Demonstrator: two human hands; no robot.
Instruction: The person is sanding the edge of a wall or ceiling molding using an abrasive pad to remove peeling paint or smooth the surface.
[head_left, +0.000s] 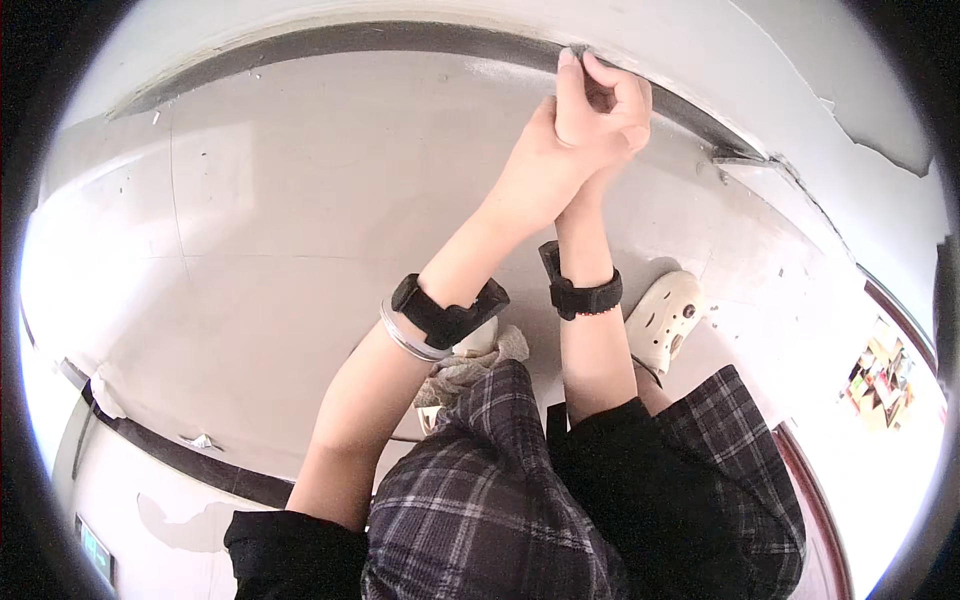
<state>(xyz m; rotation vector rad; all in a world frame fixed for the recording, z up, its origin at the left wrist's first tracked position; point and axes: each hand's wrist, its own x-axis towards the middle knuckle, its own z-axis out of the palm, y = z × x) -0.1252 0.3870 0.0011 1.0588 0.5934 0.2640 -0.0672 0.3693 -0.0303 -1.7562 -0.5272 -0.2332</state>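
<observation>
**Dark skirting strip pinched where floor meets wall**

Grey, glossy floor tiles (250, 230) fill most of the head view, curving up to a dark baseboard strip (380, 38) that runs along the foot of a pale wall (700, 40). Both hands meet at that strip near the top of the picture. The left hand (555, 150) reaches up from the lower left, its fingers curled and its fingertips (567, 62) pressed on the upper edge of the strip. The right hand (618, 105) lies just behind and partly under the left, its fingers bent inward against the same spot; both grips are closed on the strip's edge, though whether a loose piece of it sits between the fingers cannot be told.

Each wrist carries a black band: the left band (450, 312) sits beside a silver bangle (405, 340), the right band (585, 295) lies alone. Black sleeves are pushed up the forearms.

Below the arms are plaid trousers (500, 500) and a cream perforated clog (665, 320) resting on the tiles. A crumpled beige cloth (470, 365) lies between the left wrist and the knee. To the right, the paint on the wall is chipped (860, 140)
</observation>
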